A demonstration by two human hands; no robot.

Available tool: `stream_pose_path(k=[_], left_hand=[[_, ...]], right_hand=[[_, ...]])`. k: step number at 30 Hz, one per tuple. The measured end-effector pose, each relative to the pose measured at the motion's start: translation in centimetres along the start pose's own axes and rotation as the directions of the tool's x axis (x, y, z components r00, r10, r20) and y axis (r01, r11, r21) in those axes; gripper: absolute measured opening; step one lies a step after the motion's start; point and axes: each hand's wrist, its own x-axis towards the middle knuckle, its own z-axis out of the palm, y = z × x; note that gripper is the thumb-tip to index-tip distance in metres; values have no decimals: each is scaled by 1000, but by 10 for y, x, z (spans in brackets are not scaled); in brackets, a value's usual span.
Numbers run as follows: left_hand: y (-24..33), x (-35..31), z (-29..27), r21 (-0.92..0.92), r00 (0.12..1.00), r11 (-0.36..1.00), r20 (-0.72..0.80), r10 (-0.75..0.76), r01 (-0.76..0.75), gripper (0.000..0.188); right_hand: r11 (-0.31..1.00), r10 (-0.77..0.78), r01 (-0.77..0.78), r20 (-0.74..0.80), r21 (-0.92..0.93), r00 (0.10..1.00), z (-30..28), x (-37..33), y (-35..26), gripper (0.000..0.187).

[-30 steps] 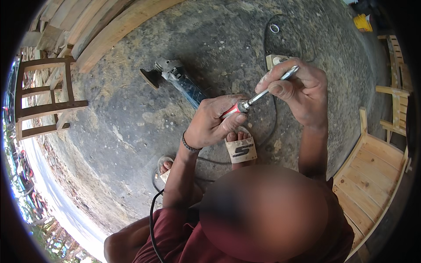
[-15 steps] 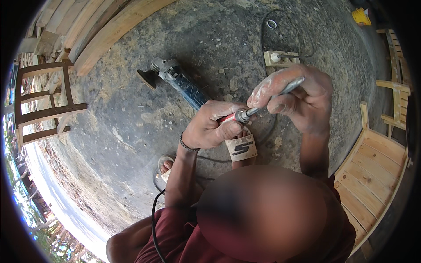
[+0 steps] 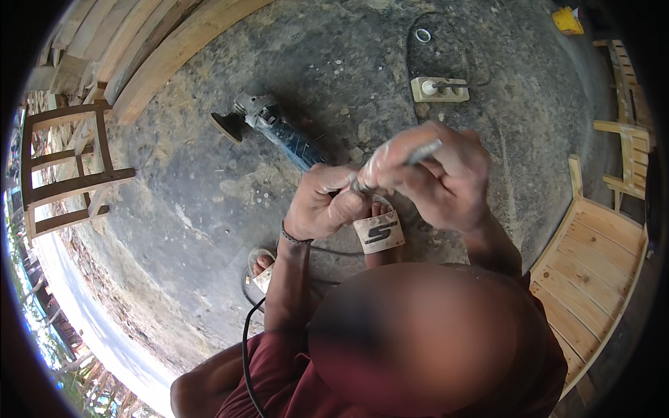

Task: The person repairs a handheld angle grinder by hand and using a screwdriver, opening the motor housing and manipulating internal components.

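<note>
In front of my body, my left hand [image 3: 317,207] is closed around a small tool with a dark metal end [image 3: 358,187]; its body is hidden by the fingers now, though red showed on it earlier. My right hand [image 3: 446,182] is closed on a slim grey metal rod [image 3: 424,151], slightly smeared by motion. The right fingertips are whitish with dust and meet the metal end at my left thumb. Just beyond the left hand, an angle grinder [image 3: 282,136] with a blue body and a round disc lies on the floor.
A white power strip [image 3: 440,90] with a plug and dark cable lies far right of the hands, near a white ring [image 3: 423,35]. Wooden frame [image 3: 77,153] and boards [image 3: 174,59] stand left. A slatted wooden piece [image 3: 592,272] is at right. A black cable [image 3: 245,348] runs by my left arm.
My right hand has moved left and slightly down, bringing the rod closer to my left hand. The red part in my left hand has gone out of sight behind the fingers.
</note>
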Motion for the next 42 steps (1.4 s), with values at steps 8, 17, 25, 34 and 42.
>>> stream_pose_path(k=[8, 17, 25, 34, 42], left_hand=[[15, 9, -6, 260, 1000, 966, -13, 17, -13, 39], [23, 25, 34, 169, 984, 985, -166, 58, -30, 69], [7, 8, 40, 96, 962, 992, -255, 103, -80, 52], [8, 10, 57, 345, 914, 936, -355, 195, -66, 62], [11, 32, 35, 327, 938, 944, -338, 80, 37, 65]], right_hand=[[992, -100, 102, 18, -71, 995, -2, -3, 10, 14], [948, 6, 72, -242, 311, 970, 17, 4, -15, 28], [938, 4, 89, -269, 334, 963, 20, -1, -20, 26], [941, 119, -41, -213, 336, 970, 21, -1, -11, 29], [888, 294, -203, -170, 413, 940, 12, 15, 7, 35]])
